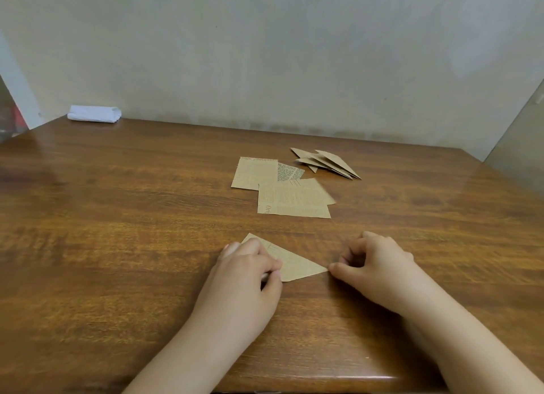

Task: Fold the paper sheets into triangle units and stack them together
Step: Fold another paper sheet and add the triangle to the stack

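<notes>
A brown printed paper folded into a triangle lies on the wooden table near the front edge. My left hand covers its left part, with curled fingers and thumb pinching the paper against the table. My right hand sits just right of it with its fingers curled. Only its thumb tip touches the triangle's right corner. Farther back lie several flat unfolded sheets that overlap each other. Behind them to the right sits a small pile of finished triangle units.
A white folded bundle lies at the table's far left corner against the wall. The wall closes off the back, and the table's right edge runs diagonally at the right.
</notes>
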Tool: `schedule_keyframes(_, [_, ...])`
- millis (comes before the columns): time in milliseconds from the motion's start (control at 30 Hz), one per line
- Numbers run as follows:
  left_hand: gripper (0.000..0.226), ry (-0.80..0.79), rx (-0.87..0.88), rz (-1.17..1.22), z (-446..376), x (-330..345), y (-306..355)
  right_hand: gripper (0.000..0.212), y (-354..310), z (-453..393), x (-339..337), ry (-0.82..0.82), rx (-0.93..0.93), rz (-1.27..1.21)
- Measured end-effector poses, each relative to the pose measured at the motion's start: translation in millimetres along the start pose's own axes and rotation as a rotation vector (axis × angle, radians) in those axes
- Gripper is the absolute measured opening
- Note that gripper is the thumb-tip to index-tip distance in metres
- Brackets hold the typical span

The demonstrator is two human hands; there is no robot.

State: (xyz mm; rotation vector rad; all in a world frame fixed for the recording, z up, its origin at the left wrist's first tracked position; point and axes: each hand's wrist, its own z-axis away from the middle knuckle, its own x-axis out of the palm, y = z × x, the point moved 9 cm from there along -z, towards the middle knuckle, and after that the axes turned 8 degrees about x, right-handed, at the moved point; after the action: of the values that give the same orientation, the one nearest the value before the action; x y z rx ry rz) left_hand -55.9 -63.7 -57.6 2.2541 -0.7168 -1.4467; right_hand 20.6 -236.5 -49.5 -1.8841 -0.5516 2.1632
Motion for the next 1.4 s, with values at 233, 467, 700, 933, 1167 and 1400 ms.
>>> schedule_keyframes(233, [0.023, -0.090, -0.027, -0.025, -7, 0, -2, 0.013, -30, 15, -8, 0.097, -0.220, -0.163])
schedule_keyframes(467, [0.017, -0.049, -0.128, -0.232, -7, 2, 9, 0.015, -62, 17, 23, -0.006, -0.314, -0.089])
schedule_keyframes(700, [0.020, 0.066, -0.162, -0.240, 5, 2, 8, 0.017, -55, 18, 25, 0.037, -0.282, -0.084])
schedule_keyframes(933, [0.014, 0.078, -0.253, -0.251, 19, -14, -11, 0.014, -54, 17, 25, 0.060, -0.280, -0.091])
schedule_keyframes(1167, [0.017, 0.066, -0.340, -0.226, 33, -31, -31, 0.014, -53, 17, 26, 0.044, -0.284, -0.102])
schedule_keyframes(1400, [0.020, 0.068, -0.397, -0.174, 36, -36, -42, 0.014, -53, 16, 27, 0.030, -0.285, -0.108])
